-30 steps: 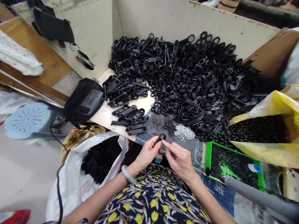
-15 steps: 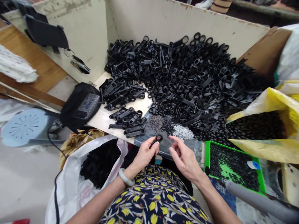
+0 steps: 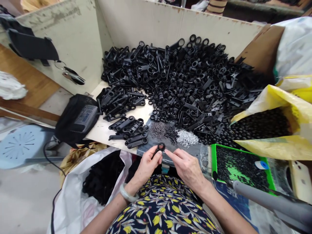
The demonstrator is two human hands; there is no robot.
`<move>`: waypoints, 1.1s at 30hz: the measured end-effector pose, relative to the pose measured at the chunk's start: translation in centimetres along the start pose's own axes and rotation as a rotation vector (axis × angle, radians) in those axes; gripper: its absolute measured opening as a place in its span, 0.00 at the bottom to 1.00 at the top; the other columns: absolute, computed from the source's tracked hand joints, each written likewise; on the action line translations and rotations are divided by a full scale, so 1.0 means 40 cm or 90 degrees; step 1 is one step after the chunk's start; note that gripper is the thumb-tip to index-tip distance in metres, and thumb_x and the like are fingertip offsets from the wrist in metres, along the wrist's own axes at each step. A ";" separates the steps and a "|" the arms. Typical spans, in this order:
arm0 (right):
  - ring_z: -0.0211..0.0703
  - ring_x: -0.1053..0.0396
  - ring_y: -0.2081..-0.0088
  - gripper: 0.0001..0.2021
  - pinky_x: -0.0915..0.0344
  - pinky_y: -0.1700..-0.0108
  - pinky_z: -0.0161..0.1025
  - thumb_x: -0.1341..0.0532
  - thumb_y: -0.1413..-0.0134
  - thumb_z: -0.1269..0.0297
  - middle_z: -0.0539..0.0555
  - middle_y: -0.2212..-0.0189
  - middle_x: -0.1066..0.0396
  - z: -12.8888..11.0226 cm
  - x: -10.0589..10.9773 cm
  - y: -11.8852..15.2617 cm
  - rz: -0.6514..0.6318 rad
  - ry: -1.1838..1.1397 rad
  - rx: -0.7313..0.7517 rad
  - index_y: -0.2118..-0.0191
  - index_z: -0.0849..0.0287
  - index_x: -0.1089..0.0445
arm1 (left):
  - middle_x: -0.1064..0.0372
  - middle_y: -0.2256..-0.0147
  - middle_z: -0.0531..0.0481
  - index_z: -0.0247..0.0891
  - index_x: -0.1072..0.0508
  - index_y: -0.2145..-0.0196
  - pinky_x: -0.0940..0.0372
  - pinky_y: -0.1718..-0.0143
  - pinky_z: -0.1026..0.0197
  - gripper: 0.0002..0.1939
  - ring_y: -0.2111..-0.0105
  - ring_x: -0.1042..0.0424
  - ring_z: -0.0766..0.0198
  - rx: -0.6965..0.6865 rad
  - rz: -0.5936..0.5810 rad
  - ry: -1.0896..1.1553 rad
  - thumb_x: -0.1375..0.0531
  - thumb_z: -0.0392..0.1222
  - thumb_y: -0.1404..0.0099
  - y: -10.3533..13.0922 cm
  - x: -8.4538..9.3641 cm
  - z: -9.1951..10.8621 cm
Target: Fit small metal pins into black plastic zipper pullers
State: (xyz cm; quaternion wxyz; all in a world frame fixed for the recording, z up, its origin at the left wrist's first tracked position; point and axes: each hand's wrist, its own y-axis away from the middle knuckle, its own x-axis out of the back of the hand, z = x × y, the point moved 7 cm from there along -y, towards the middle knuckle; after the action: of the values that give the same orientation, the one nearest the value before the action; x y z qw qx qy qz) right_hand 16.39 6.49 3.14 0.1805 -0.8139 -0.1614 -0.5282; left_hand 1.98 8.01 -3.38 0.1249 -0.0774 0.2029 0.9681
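My left hand (image 3: 149, 162) pinches a black plastic arm with a ring end (image 3: 161, 147), its ring pointing up and away from me. At the ring's right side is the index fingertip of my right hand (image 3: 186, 165). The other right fingers are curled, and anything small between them is hidden. Just beyond the hands lie piles of dark small pins (image 3: 158, 130), small black pieces (image 3: 171, 132) and silvery pins (image 3: 187, 137). Similar black arms (image 3: 136, 140) lie in a small group to the left.
A big heap of black parts (image 3: 170, 68) fills the bench against a pale board wall (image 3: 146, 19). To the right are a yellow bag (image 3: 263, 146) of black beads and a green tray (image 3: 214, 159). A white sack (image 3: 70, 195) and black pouch (image 3: 78, 117) are left.
My right hand has moved left, bringing its index fingertip to the ring of the black arm. My left hand still holds the arm. The view has shifted slightly.
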 end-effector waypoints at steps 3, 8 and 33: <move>0.42 0.29 0.64 0.20 0.32 0.64 0.35 0.49 0.28 0.73 0.55 0.63 0.26 0.001 0.005 0.001 0.020 0.007 -0.003 0.38 0.54 0.30 | 0.40 0.76 0.58 0.34 0.28 0.46 0.51 0.78 0.66 0.25 0.77 0.47 0.70 0.001 0.000 -0.002 0.41 0.57 0.29 -0.001 0.000 -0.003; 0.42 0.30 0.63 0.20 0.32 0.63 0.36 0.49 0.28 0.73 0.55 0.63 0.26 0.002 0.000 0.002 0.020 0.000 -0.006 0.38 0.56 0.30 | 0.40 0.75 0.57 0.34 0.29 0.45 0.52 0.77 0.66 0.24 0.77 0.46 0.70 0.002 -0.004 -0.006 0.41 0.56 0.28 -0.002 0.001 -0.009; 0.43 0.33 0.65 0.19 0.38 0.70 0.36 0.43 0.33 0.74 0.53 0.65 0.26 -0.014 0.011 -0.003 0.002 0.129 0.020 0.40 0.56 0.29 | 0.37 0.75 0.56 0.36 0.29 0.44 0.48 0.75 0.67 0.22 0.76 0.43 0.69 -0.008 0.007 -0.121 0.43 0.53 0.27 0.000 0.007 -0.015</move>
State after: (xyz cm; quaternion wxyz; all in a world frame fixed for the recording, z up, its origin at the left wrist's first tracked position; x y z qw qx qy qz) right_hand 16.07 6.38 3.77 0.2099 -0.7537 -0.1492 -0.6047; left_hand 1.77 7.81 -3.97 0.1376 0.0148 0.1846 0.9730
